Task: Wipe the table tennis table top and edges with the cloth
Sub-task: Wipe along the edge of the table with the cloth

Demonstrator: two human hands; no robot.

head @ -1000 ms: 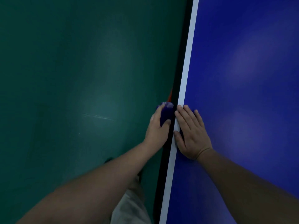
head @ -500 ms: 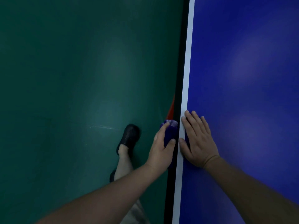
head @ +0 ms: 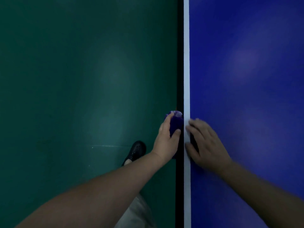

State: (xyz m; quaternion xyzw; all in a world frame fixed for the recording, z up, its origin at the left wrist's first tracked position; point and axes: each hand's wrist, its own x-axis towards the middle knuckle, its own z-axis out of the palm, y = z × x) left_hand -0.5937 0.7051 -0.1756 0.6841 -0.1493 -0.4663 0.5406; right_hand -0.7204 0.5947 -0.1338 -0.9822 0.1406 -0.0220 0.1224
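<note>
While left hand [head: 166, 139] grips bunched purple cloth [head: 176, 124] against table [head: 246, 79] edge, right hand [head: 205, 143] flat on smooth top

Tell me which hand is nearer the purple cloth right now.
Left. The left hand has its grip around the purple cloth, pressed against the table's side edge. The right hand lies flat on the blue table top, across the white line from the cloth.
</note>
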